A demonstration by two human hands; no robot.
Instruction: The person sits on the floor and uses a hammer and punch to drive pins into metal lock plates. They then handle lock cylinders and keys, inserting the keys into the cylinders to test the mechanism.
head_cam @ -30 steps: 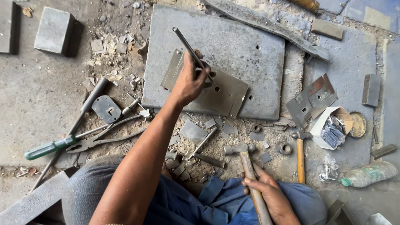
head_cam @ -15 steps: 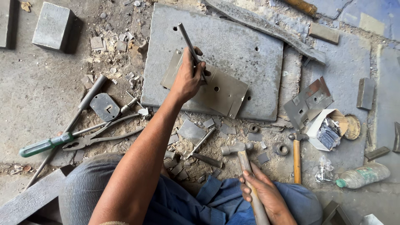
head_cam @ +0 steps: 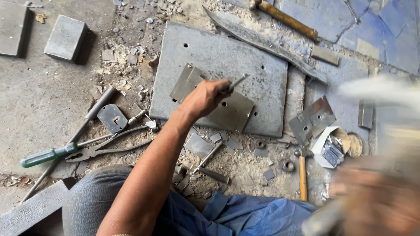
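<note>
- Green-handled screwdriver [head_cam: 46,154] and tin snips [head_cam: 103,147] lie at 9 o'clock of the knee, out of play.
- Left hand [head_cam: 204,98] clenched round a steel punch [head_cam: 236,82], tip on the thin metal sheet [head_cam: 227,111] lying on the thick steel slab [head_cam: 218,52], frame centre.
- Best keep punch upright, sheet flat, fingers low.
- Right hand [head_cam: 376,196] at 4 o'clock, blurred, apparently gripping a hammer handle [head_cam: 321,220]; grip unclear.
- Strike should land square on the punch head.
</note>
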